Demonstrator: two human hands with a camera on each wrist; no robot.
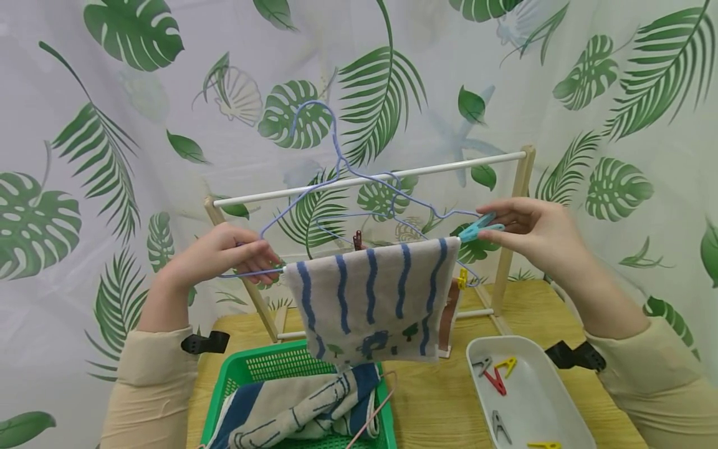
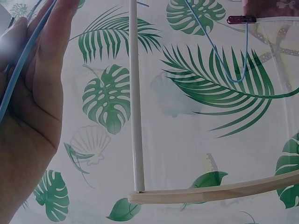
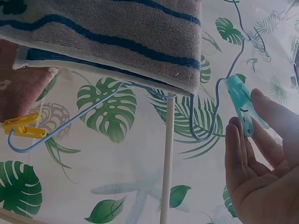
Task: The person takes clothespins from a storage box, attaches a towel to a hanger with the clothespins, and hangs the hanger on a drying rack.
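A blue wire hanger (image 1: 297, 196) carries a pale towel with wavy blue stripes (image 1: 373, 290), folded over its lower bar. My left hand (image 1: 230, 252) holds the hanger's left corner; the left wrist view shows the wire running across that hand (image 2: 35, 107). Between the thumb and fingers of my right hand (image 1: 538, 234) is a teal clothespin (image 1: 477, 228), near the towel's upper right corner. The right wrist view has the clothespin (image 3: 240, 105) beside the hanger wire, apart from the towel's edge (image 3: 189, 56). Whether it touches the wire I cannot tell.
Behind the towel stands a rack with a white rod (image 1: 449, 167), bearing another hanger with a brownish cloth (image 1: 447, 321), a yellow clothespin (image 3: 23, 125) and a dark red one (image 2: 240, 19). A green basket (image 1: 224, 374) holds a striped towel. Several clothespins lie in a white tray (image 1: 538, 399).
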